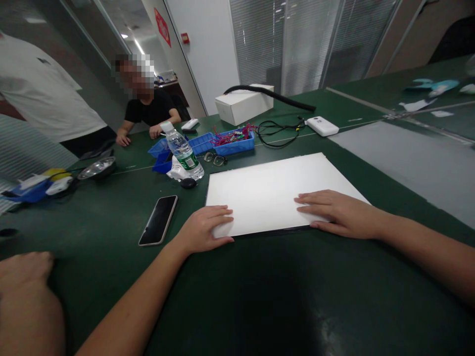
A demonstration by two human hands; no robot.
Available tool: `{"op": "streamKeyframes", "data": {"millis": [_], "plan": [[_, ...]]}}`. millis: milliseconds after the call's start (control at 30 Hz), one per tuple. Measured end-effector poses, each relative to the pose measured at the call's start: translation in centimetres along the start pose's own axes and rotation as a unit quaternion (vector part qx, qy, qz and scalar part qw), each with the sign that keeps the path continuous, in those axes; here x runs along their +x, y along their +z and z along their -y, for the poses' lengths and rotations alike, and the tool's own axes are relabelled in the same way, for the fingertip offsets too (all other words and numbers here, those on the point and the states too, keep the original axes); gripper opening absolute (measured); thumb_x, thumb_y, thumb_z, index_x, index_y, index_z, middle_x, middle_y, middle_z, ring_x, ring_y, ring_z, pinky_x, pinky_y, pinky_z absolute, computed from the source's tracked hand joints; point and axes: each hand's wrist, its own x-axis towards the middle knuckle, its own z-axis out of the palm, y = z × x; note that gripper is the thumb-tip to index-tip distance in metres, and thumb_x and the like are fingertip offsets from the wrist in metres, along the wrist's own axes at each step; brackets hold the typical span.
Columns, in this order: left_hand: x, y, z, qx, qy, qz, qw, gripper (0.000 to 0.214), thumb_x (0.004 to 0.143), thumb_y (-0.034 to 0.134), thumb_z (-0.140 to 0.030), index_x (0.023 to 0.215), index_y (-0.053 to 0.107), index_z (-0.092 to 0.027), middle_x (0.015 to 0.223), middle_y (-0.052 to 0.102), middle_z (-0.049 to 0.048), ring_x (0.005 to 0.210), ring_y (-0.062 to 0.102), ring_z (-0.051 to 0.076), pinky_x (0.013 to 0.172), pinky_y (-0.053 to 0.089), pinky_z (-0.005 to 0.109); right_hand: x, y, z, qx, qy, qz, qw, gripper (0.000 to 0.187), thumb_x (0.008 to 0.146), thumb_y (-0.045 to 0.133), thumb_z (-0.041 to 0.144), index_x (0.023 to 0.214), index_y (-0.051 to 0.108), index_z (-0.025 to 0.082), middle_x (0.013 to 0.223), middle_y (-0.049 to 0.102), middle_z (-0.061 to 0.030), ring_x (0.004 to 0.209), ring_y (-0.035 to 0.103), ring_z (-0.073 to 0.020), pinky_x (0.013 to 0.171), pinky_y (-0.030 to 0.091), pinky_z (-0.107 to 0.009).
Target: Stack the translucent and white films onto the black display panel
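White panel: lying flat on the green table [282, 282], the white panel [260, 190] is showing a dark strip along its near edge.
Left hand: the left hand [202, 230] is resting loosely, unclenched, its fingers lying over the panel's near left corner and its thumb pointing along the near edge.
Right hand: the right hand [341, 212] is lying flat and relaxed on the panel's near right part, fingers stretched inward.
Left side: a phone [159, 221] is lying near the left hand; another person's forearm [31, 314] is resting farther left.
Far left corner: a black rounded object [188, 183] and a pair of glasses [218, 160] are sitting close by; a leaning water bottle [185, 155] is partly hiding the blue trays [241, 148], one of which is holding reddish wires [233, 135].
Far side: a black tube [274, 94] is lying across a white box [247, 106]; a black cable [276, 145] is coiling beside a white device [322, 126].
Right side: a grey sheet [415, 163] is covering part of the table.
People: one in black [152, 110] is sitting opposite; one in a white shirt [48, 84] is standing left.
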Motion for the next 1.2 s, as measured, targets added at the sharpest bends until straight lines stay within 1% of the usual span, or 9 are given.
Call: {"op": "streamKeyframes", "data": {"millis": [100, 233, 433, 533, 700, 900, 1033, 1200], "plan": [[0.04, 0.04, -0.02, 0.004, 0.0, -0.004, 1.0, 0.046, 0.094, 0.085, -0.052, 0.129, 0.078, -0.024, 0.14, 0.078, 0.0136, 0.134, 0.073, 0.034, 0.112, 0.06, 0.056, 0.02, 0.0, 0.01, 0.009, 0.001, -0.005, 1.0, 0.056, 0.103, 0.068, 0.041, 0.158, 0.061, 0.035, 0.162, 0.061, -0.0059, 0.145, 0.063, -0.0307, 0.118, 0.055, -0.055], [0.06, 0.0, -0.01, 0.01, 0.013, -0.012, 1.0, 0.045, 0.096, 0.083, -0.052, 0.129, 0.078, -0.022, 0.139, 0.078, 0.015, 0.134, 0.073, 0.035, 0.111, 0.061, 0.057, 0.0, -0.03, 0.03, 0.007, 0.004, -0.002, 1.0, 0.056, 0.103, 0.069, 0.041, 0.159, 0.06, 0.036, 0.163, 0.06, -0.0053, 0.145, 0.062, -0.0307, 0.118, 0.054, -0.055], [-0.08, -0.09, 0.31, 0.011, 0.021, -0.031, 0.999, 0.045, 0.095, 0.084, -0.052, 0.129, 0.077, -0.022, 0.138, 0.079, 0.0142, 0.131, 0.075, 0.034, 0.111, 0.061, 0.056, -0.1, -0.06, -0.14, -0.03, -0.006, 0.014, 0.999, 0.053, 0.107, 0.063, 0.041, 0.159, 0.06, 0.031, 0.164, 0.058, -0.0078, 0.146, 0.061, -0.0307, 0.117, 0.056, -0.056], [-0.16, -0.11, 0.43, 0.007, 0.024, -0.037, 0.999, 0.046, 0.094, 0.085, -0.053, 0.129, 0.077, -0.023, 0.138, 0.079, 0.0139, 0.13, 0.075, 0.033, 0.111, 0.061, 0.057, -0.19, -0.15, -0.18, -0.023, -0.002, 0.009, 1.0, 0.054, 0.106, 0.064, 0.041, 0.158, 0.061, 0.032, 0.164, 0.059, -0.0072, 0.146, 0.062, -0.031, 0.117, 0.056, -0.056], [-0.2, -0.09, 0.43, 0.005, 0.02, -0.03, 0.999, 0.046, 0.094, 0.084, -0.051, 0.129, 0.077, -0.023, 0.137, 0.079, 0.0141, 0.128, 0.076, 0.033, 0.11, 0.062, 0.056, -0.34, -0.33, -0.17, 0.006, 0.016, 0.004, 1.0, 0.057, 0.103, 0.069, 0.041, 0.159, 0.06, 0.037, 0.162, 0.061, -0.0045, 0.145, 0.063, -0.0313, 0.118, 0.055, -0.056], [-0.09, -0.03, 0.33, 0.0, 0.018, -0.026, 0.999, 0.044, 0.095, 0.084, -0.051, 0.129, 0.078, -0.022, 0.138, 0.079, 0.0149, 0.129, 0.075, 0.034, 0.109, 0.062, 0.054, -0.26, -0.08, 0.03, 0.001, 0.01, 0.011, 1.0, 0.056, 0.104, 0.066, 0.04, 0.16, 0.059, 0.035, 0.164, 0.058, -0.0056, 0.147, 0.061, -0.0312, 0.119, 0.054, -0.056], [-0.02, 0.02, 0.29, -0.014, 0.004, -0.017, 1.0, 0.045, 0.095, 0.084, -0.05, 0.13, 0.078, -0.024, 0.139, 0.078, 0.0144, 0.131, 0.074, 0.033, 0.11, 0.061, 0.053, -0.03, 0.23, 0.41, 0.004, 0.007, 0.01, 1.0, 0.053, 0.106, 0.064, 0.038, 0.159, 0.061, 0.036, 0.165, 0.057, -0.0049, 0.148, 0.059, -0.0304, 0.121, 0.053, -0.055], [-0.07, 0.13, 0.45, -0.028, 0.0, -0.019, 0.999, 0.045, 0.097, 0.081, -0.053, 0.131, 0.077, -0.023, 0.143, 0.076, 0.0156, 0.135, 0.072, 0.033, 0.113, 0.06, 0.054, 0.22, 0.42, 0.75, -0.003, 0.003, 0.013, 1.0, 0.053, 0.106, 0.063, 0.038, 0.16, 0.059, 0.035, 0.165, 0.057, -0.005, 0.148, 0.06, -0.0293, 0.121, 0.053, -0.054]]}}
